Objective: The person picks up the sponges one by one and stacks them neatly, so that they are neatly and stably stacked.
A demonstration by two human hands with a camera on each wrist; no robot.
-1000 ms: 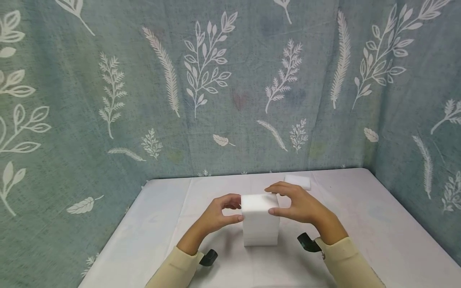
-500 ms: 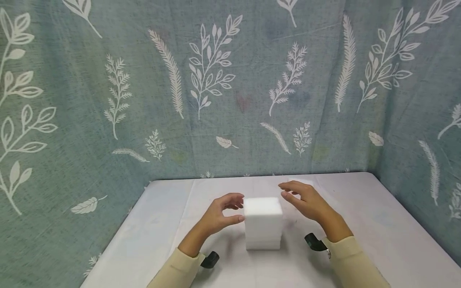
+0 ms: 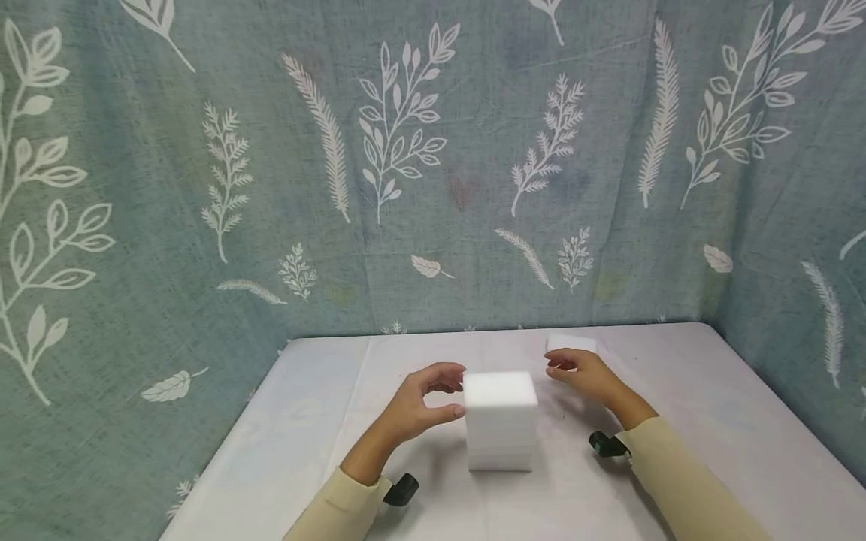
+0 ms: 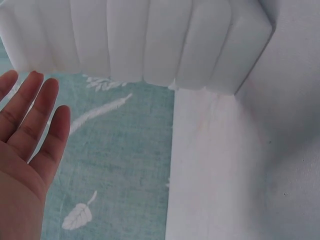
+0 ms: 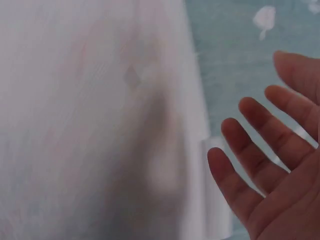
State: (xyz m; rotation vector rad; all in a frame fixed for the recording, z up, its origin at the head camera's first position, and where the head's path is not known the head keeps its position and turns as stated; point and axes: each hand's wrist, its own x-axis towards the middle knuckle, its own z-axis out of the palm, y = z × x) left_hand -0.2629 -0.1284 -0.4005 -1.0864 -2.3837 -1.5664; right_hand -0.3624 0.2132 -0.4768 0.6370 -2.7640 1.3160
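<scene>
A stack of several white foam sponge blocks (image 3: 501, 424) stands upright on the table; the left wrist view shows its separate layers (image 4: 162, 40). My left hand (image 3: 418, 406) is at the stack's upper left side, thumb in front and fingers behind, relaxed and not squeezing. In the left wrist view its fingertips come right to the top end of the stack. A single white sponge block (image 3: 571, 343) lies flat near the table's back edge. My right hand (image 3: 587, 373) hovers just in front of it, fingers loosely extended and holding nothing; the right wrist view shows the palm (image 5: 290, 200).
A white cloth covers the table (image 3: 304, 421). Green-blue fabric (image 3: 460, 188) with white leaf prints hangs behind the table and along both sides. A dark wrist camera (image 3: 402, 490) sticks out by each sleeve.
My right hand has left the top of the stack and moved right and back toward the lone block. My left hand has stayed beside the stack.
</scene>
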